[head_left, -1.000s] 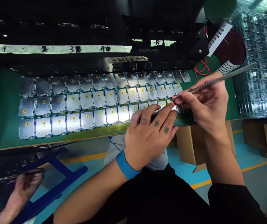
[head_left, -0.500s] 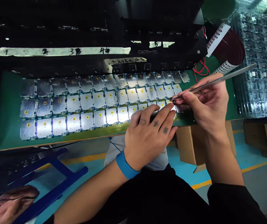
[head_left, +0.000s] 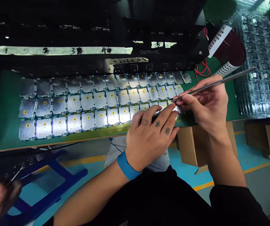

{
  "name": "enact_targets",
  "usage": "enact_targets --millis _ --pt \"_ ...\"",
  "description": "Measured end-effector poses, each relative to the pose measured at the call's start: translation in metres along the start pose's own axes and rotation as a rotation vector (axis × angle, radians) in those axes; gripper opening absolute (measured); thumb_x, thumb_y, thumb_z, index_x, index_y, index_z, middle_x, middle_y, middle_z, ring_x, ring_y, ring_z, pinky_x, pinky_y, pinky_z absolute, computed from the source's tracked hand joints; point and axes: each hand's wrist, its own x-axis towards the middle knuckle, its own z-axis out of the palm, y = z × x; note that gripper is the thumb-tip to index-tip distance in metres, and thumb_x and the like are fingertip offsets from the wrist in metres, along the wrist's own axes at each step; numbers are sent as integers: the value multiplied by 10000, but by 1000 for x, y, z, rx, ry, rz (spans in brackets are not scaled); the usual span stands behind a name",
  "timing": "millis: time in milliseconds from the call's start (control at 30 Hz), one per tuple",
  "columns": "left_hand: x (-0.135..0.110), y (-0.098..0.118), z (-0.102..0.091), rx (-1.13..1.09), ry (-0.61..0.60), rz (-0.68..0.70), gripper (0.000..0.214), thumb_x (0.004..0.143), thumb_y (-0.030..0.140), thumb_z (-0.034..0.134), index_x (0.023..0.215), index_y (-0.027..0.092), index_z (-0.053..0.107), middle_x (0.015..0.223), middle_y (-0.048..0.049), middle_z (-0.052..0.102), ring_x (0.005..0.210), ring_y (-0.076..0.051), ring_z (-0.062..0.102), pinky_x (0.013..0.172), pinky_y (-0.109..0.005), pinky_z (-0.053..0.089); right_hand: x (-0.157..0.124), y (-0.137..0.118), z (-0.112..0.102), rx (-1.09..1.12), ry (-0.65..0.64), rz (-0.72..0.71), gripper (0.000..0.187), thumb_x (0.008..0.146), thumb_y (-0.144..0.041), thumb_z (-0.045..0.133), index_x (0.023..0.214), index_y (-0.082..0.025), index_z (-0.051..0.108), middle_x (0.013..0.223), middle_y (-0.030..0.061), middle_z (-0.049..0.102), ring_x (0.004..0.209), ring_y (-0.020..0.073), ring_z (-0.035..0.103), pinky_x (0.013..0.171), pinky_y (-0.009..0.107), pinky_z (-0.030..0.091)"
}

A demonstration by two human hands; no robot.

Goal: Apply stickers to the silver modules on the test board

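Right hand [head_left: 207,106] pinching tweezers [head_left: 236,75], tip near the right end of the front row of metal plates [head_left: 74,123] on my green surface [head_left: 7,125]; my left hand [head_left: 150,139] bends over them, its grip unclear.

Silver boards [head_left: 87,104], yellow labels [head_left: 113,113], blue wristband [head_left: 127,166]

The black housing [head_left: 90,34], upper left, is in deep shadow; metal plates [head_left: 113,118], center, and clear trays [head_left: 268,86], upper right, return specular glare. Motion blur softens a co-worker's hand [head_left: 1,199], lower left.
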Motion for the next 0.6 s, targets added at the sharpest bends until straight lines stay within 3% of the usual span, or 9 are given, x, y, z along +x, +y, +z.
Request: enact_targets --millis 333,600 --pt "1 0 0 -10 2 -1 341 985 357 579 1263 172 645 1347 5 665 1119 -253 583 874 -402 384 4 5 -5 -31 -35 -38 284 900 -312 762 945 -264 485 810 -47 710 715 166 741 591 268 640" --pt "0 -1 1 10 7 7 337 987 358 576 1264 177 640 1352 13 662 1117 -248 584 873 -400 381 4 8 -4 -46 16 -88 302 888 -330 780 945 -265 490 795 -53 702 654 149 725 538 237 623"
